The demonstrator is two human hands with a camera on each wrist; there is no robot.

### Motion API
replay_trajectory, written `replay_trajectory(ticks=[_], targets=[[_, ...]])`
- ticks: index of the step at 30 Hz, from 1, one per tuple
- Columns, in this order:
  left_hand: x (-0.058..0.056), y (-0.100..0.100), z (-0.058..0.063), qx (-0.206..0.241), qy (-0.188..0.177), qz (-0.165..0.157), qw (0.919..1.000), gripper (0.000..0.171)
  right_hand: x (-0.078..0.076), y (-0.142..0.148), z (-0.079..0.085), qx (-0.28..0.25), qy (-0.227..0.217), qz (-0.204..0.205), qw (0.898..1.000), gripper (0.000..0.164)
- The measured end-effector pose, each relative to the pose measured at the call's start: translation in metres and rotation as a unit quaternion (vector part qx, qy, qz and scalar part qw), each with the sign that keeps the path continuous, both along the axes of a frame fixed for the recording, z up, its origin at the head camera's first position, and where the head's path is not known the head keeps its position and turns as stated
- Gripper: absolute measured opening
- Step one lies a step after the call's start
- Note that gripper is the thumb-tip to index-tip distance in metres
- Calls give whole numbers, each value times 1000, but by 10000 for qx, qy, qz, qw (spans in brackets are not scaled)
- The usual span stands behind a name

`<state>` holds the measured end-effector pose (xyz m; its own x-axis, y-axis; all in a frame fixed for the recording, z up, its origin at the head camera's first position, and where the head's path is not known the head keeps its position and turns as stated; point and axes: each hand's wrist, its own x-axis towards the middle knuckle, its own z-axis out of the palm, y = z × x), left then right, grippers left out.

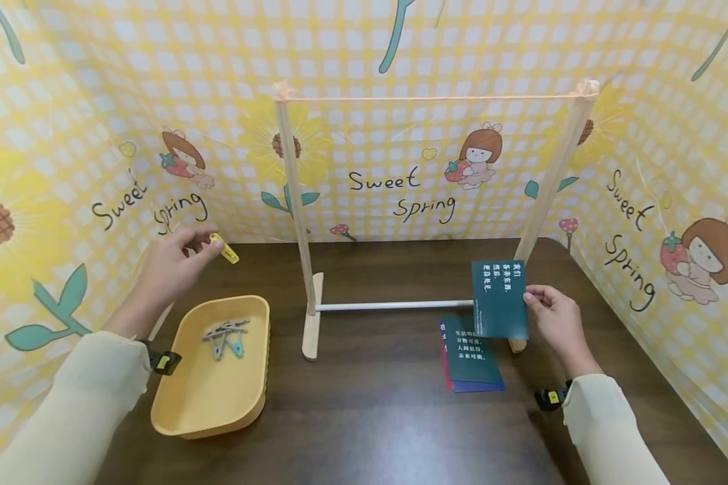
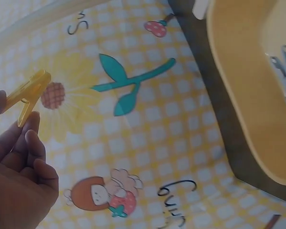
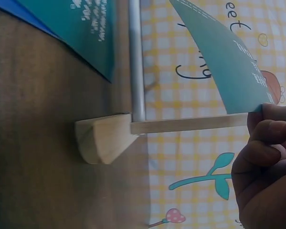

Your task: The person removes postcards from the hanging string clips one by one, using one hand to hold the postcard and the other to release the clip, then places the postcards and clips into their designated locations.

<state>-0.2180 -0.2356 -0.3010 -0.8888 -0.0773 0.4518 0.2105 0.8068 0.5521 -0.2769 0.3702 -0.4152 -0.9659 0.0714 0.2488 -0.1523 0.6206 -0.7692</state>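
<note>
Between thumb and fingers, my left hand [image 1: 178, 259] pinches a yellow clothespin [image 1: 224, 248], held in the air above the far end of a yellow basket [image 1: 255, 377]. The left wrist view shows that clothespin [image 2: 28, 93] from the side. My right hand [image 1: 555, 320] pinches the right edge of a dark green card [image 1: 500, 303] with white Chinese writing. This card hangs in front of the right post of a wooden frame [image 1: 297, 202]; in the right wrist view the card [image 3: 224, 57] bends slightly. Below it, a small pile of cards [image 1: 473, 360] lies on the table.
Several grey and blue-green clothespins [image 1: 226, 337] lie in the basket. A thin orange string [image 1: 431, 98] spans the tops of the posts, and a white rod [image 1: 394, 306] joins them low down. Yellow checked cloth [image 1: 370, 148] walls the back and sides of the brown table [image 1: 352, 417].
</note>
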Motion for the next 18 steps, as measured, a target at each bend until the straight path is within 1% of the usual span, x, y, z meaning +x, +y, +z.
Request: replay_trajectory(ticks=[3, 4, 8, 11, 14, 18], targets=[[2, -6, -9, -92, -28, -27, 10000, 39, 3, 0, -3, -28, -87, -6, 10000, 38], [3, -7, -12, -118, -92, -24, 9999, 40, 3, 0, -3, -37, -113, -2, 9999, 38], [7, -15, -25, -249, -478, 14, 9985, 47, 5, 0, -6, -36, -213, 24, 9998, 40], [11, -17, -32, -348, -828, 52, 9959, 51, 6, 0, -9, -22, -296, 23, 9996, 40], [12, -18, -38, -396, -1160, -11, 9925, 53, 6, 0, -12, -26, -355, 15, 9994, 40], [10, -20, -50, -562, -1545, -234, 9861, 55, 6, 1, -18, 6, -438, 85, 9990, 38]])
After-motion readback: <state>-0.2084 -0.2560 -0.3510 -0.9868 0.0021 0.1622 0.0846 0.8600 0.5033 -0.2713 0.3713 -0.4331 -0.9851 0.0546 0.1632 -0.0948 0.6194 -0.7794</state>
